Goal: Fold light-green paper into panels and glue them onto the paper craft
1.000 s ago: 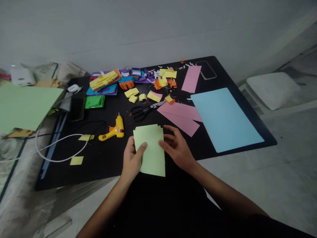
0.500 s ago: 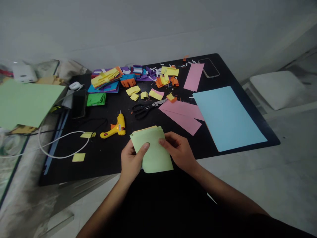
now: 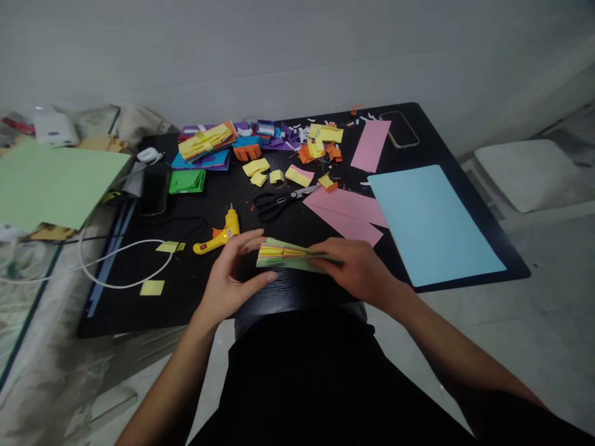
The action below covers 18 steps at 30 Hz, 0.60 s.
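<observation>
We observed the green paper packet (image 3: 279, 263) above the near edge of the black table (image 3: 139, 310), turned edge-on so that yellow layers showed between its green outer faces. We found the right hand (image 3: 360, 266) pinching the packet's right end between thumb and fingers. At the opposite end we saw the left hand (image 3: 227, 282) opened around the packet, its thumb spread well away from its extended fingers; we could not tell how firmly its fingertips touched the paper. We noted the yellow glue gun (image 3: 231, 227) lying just beyond the left hand, and the scissors (image 3: 283, 199) lying farther back, their blade tips near the overlapping pink strips (image 3: 346, 217). To the right of these we recorded the light blue sheet (image 3: 437, 223), and behind it the phone (image 3: 402, 130), partly overlapped by the single pink strip (image 3: 370, 145). We located the bright green bundle (image 3: 187, 181) at the table's left.
</observation>
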Each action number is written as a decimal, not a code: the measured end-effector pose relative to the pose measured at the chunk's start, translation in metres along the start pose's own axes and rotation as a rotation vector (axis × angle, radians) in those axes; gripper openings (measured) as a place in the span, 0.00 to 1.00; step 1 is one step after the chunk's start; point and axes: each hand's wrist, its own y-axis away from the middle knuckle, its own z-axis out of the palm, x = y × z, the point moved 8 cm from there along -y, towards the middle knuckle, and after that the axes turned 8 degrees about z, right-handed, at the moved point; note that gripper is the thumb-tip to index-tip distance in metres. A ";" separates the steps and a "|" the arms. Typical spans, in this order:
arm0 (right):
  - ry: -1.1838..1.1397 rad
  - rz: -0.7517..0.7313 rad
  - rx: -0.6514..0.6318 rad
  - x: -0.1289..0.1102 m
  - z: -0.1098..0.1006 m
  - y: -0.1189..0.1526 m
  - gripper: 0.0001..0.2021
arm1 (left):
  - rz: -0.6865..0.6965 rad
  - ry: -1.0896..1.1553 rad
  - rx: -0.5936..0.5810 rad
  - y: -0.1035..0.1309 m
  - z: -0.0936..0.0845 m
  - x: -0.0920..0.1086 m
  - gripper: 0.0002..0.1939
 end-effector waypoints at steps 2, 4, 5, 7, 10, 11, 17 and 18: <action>0.112 -0.062 -0.050 -0.002 0.000 -0.006 0.10 | 0.070 -0.136 -0.080 -0.006 0.004 0.007 0.33; 0.149 -0.085 -0.078 -0.001 0.003 -0.009 0.10 | 0.128 -0.241 -0.112 -0.007 0.010 0.010 0.23; 0.138 -0.089 -0.075 0.001 0.004 -0.010 0.10 | 0.152 -0.274 -0.108 -0.006 0.013 0.011 0.18; 0.082 -0.088 -0.032 0.005 0.004 -0.009 0.09 | 0.185 -0.300 -0.074 -0.004 0.015 0.012 0.11; -0.023 -0.064 0.065 0.013 -0.001 -0.004 0.11 | 0.200 -0.303 -0.023 0.001 0.015 0.012 0.09; -0.053 -0.057 0.090 0.015 -0.002 -0.001 0.13 | 0.201 -0.306 -0.015 0.002 0.014 0.012 0.10; -0.198 -0.083 0.225 0.022 -0.006 0.015 0.06 | 0.286 -0.340 -0.031 0.010 0.013 0.017 0.08; -0.210 -0.077 0.222 0.024 -0.006 0.016 0.05 | 0.309 -0.353 -0.047 0.012 0.014 0.018 0.09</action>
